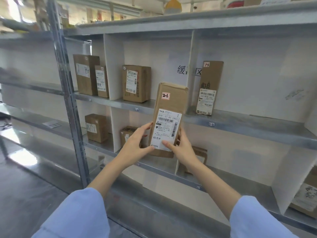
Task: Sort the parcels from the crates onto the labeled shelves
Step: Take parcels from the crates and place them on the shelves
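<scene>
The left hand [137, 143] grips the lower left edge of the parcel [169, 107], thumb on its front. The right hand [181, 148] holds the lower right edge, thumb across the label [169, 129] and fingers behind. Between them the parcel stands upright with its face to the camera, held in the air in front of the shelves and resting on nothing. Above the thumbs, a red sticker [165, 96] reads 2-1.

Just left of the parcel, above the left hand, the shelf edge carries tag 1-2 [136, 109]. To the right, above the right hand, is tag 1-3 [211, 124]. That row is therefore probably row one, and the row level with the hands row two. Its own tags are too small to read. Bay 2-1 is most likely the leftmost one, left of the left hand, where one box [96, 127] already stands.

To do the step well:
- Check the tag on that bay's edge before committing.
- Carry the parcel left, past the white divider [118, 129], keeping both grips low.
- Set it upright beside the box with the sticker facing out.
- Keep the tall parcel from tipping as the fingers come away, and avoid nudging the box [127, 133] behind the left hand.
</scene>
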